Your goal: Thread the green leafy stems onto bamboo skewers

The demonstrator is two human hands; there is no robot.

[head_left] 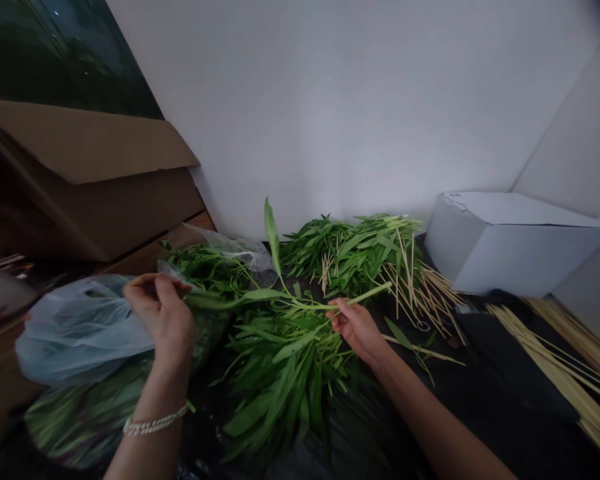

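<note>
My right hand [356,328] pinches the thick end of a long green leafy stalk [300,305] that stretches leftwards across the scene. My left hand [163,312], wearing a beaded bracelet on the wrist, is closed on the leafy end of the same stalk. Below both hands lies a loose pile of green leafy stems [280,373] on a black sheet [490,393]. A second pile of greens threaded on thin wooden skewers [365,257] lies farther back against the wall.
A pale plastic bag [75,330] with more greens sits at the left. Brown cardboard boxes [105,180] stand behind it. A white box [510,243] sits at the right, with bundles of bamboo skewers [565,373] in front of it.
</note>
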